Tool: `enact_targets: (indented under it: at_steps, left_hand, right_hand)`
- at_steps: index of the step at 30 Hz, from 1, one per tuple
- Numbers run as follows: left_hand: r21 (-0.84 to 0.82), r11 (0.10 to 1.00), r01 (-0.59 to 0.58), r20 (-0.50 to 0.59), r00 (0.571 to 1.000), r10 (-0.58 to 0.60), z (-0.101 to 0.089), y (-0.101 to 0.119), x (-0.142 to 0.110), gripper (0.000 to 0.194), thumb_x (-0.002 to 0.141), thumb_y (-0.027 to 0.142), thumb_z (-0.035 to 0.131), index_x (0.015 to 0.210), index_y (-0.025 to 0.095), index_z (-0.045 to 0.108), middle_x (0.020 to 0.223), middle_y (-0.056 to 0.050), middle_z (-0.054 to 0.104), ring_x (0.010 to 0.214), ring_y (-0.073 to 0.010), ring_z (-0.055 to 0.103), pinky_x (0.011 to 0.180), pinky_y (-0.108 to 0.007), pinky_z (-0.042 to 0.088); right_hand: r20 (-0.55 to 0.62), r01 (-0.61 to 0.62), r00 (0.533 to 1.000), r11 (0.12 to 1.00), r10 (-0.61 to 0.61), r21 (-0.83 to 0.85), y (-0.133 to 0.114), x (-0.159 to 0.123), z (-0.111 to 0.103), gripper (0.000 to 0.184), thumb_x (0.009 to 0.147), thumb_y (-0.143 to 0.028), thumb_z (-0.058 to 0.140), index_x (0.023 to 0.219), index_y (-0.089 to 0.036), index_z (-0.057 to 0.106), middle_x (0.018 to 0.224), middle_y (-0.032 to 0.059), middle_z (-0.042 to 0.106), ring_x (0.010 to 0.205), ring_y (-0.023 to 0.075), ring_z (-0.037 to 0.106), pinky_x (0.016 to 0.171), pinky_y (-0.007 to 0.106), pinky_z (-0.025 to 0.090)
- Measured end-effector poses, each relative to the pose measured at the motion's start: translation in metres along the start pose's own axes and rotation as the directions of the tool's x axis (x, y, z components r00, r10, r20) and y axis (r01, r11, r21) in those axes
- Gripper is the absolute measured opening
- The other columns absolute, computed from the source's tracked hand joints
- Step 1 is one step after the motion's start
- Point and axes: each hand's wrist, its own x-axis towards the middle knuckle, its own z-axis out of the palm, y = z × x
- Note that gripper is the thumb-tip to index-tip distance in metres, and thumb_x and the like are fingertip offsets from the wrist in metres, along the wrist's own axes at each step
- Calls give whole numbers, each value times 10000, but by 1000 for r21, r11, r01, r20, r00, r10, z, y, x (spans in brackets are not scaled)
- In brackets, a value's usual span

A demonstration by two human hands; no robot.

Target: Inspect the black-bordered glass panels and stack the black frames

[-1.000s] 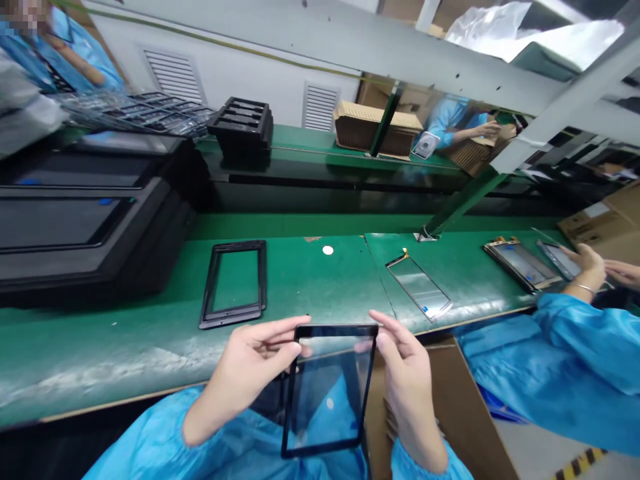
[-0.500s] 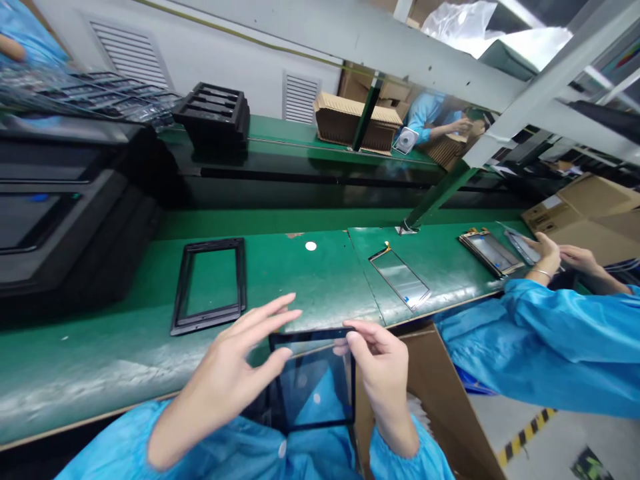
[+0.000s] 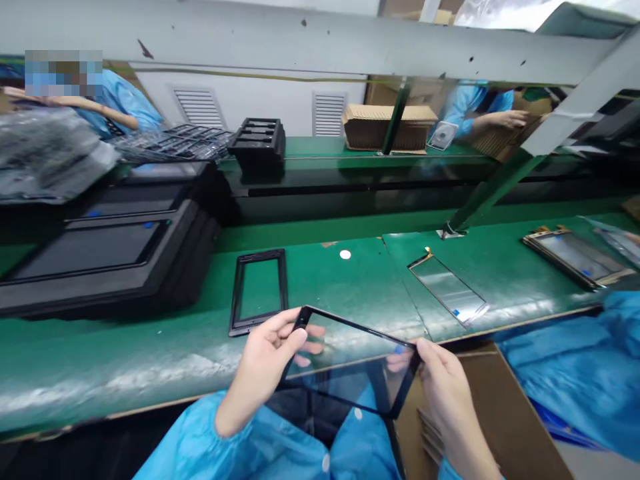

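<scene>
A clear glass touch panel with a black border (image 3: 345,357) is held tilted over my lap, at the bench's front edge. My left hand (image 3: 273,357) pinches its left end, thumb on the near face and fingers visible through the glass behind. Gripping the right end is my right hand (image 3: 440,373), its fingertips also showing through the panel near a small blue tab. Just beyond my left hand, a black rectangular frame (image 3: 284,287) lies flat on the green bench (image 3: 330,287). To the right lies another clear panel (image 3: 447,287) with an orange flex tail.
Stacked black trays (image 3: 185,267) holding dark panels stand at the left. A pile of panels (image 3: 575,253) lies at the right, near a co-worker's blue sleeve (image 3: 565,360). A green post (image 3: 490,190) rises from the bench. An open cardboard box (image 3: 505,407) sits below the right edge.
The panel has turned from upright to sideways and come up a little. My left hand, open and apart from it before, now grips its left end. The view has swung left.
</scene>
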Motion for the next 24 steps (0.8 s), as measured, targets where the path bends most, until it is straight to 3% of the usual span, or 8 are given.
enact_targets:
  at_steps: [8, 11, 15, 18, 19, 21, 22, 24]
  left_hand:
    - [-83, 995, 50, -89, 994, -58, 2, -8, -6, 655, 706, 519, 965, 1179, 159, 690, 956, -139, 872, 739, -290, 838, 548, -297, 656]
    - [-125, 991, 48, -138, 988, -65, 3, -10, -8, 655, 708, 484, 975, 1191, 165, 668, 936, -115, 873, 717, -266, 831, 543, -280, 651]
    - [-84, 996, 42, -116, 992, -52, -1, -17, -5, 616, 764, 484, 935, 1199, 160, 644, 976, -129, 866, 729, -273, 825, 529, -288, 639]
    - [110, 989, -103, -77, 991, 112, -6, -20, 0, 556, 907, 468, 798, 1357, 197, 616, 1281, -164, 797, 1021, -321, 817, 723, -370, 690]
    - [239, 946, -218, -62, 969, 239, -6, -19, 2, 561, 948, 435, 752, 1442, 228, 585, 1417, -157, 731, 1186, -332, 764, 884, -427, 677]
    - [524, 715, -464, 63, 857, 511, -4, -12, 5, 566, 982, 351, 704, 1526, 298, 555, 1565, -104, 627, 1427, -332, 603, 1199, -550, 480]
    - [622, 552, -555, 177, 787, 591, -2, -8, 6, 541, 984, 314, 698, 1513, 316, 583, 1559, -80, 636, 1465, -328, 561, 1277, -590, 356]
    - [669, 302, -679, 424, 682, 596, 4, 4, 9, 401, 996, 276, 686, 1396, 313, 693, 1429, -48, 735, 1412, -313, 607, 1321, -623, 225]
  right_hand:
    - [-99, 170, 979, 983, -176, -70, -5, -7, 25, 526, 851, -685, 781, 653, -199, 748, 580, 85, 779, 497, 230, 740, 573, 318, 615]
    - [-98, 178, 979, 984, -179, -13, -6, -10, 25, 481, 875, -654, 768, 750, -189, 777, 600, 81, 792, 487, 230, 747, 541, 309, 607]
    - [-55, 185, 981, 983, -186, -11, -9, -15, 25, 511, 861, -628, 784, 1085, -169, 806, 642, 78, 809, 686, 300, 834, 673, 376, 671]
    - [-46, 204, 977, 976, -207, -73, -12, -20, 28, 452, 843, -541, 841, 1099, -172, 787, 696, 91, 832, 721, 303, 848, 706, 374, 685]
    - [-44, 214, 975, 973, -219, -91, -12, -22, 29, 433, 858, -547, 828, 1072, -173, 787, 703, 96, 835, 702, 301, 847, 697, 374, 688]
    - [-18, 239, 970, 963, -243, -124, -12, -27, 30, 420, 885, -561, 804, 1053, -176, 787, 704, 100, 836, 692, 306, 847, 685, 377, 695]
    - [-1, 251, 967, 958, -253, -141, -11, -29, 31, 411, 899, -559, 796, 1057, -179, 787, 700, 98, 835, 713, 311, 851, 688, 375, 697]
    - [24, 265, 964, 951, -265, -162, -9, -32, 31, 383, 921, -543, 787, 1068, -189, 787, 703, 93, 838, 752, 312, 856, 700, 362, 699]
